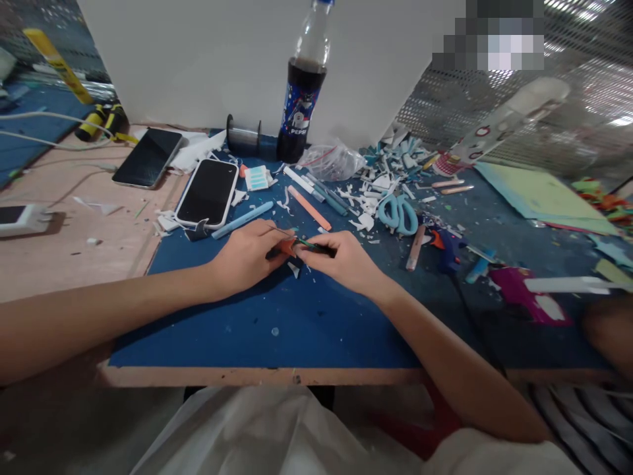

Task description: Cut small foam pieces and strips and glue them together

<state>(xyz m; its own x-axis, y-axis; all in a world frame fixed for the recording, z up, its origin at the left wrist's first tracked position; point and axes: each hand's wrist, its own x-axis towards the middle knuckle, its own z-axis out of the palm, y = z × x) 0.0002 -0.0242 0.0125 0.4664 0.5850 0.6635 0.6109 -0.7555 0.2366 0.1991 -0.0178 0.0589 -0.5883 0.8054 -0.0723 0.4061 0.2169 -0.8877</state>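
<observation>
My left hand (247, 254) pinches a small orange paper piece (287, 247) on the blue mat (277, 323). My right hand (341, 258) is closed round a thin dark stick or pen (316, 248) whose tip meets the orange piece. Both hands rest near the mat's middle, fingertips almost touching. A small white scrap (295, 270) lies just below them.
A cola bottle (302, 92) stands at the back. Two phones (208, 192) (147, 157) lie left, with pens (242, 220) (309, 207) nearby. Blue scissors (398, 212), a plastic bag (332, 161), paper scraps and a glue gun (448, 247) lie right. Another person's arm (606, 330) shows at far right.
</observation>
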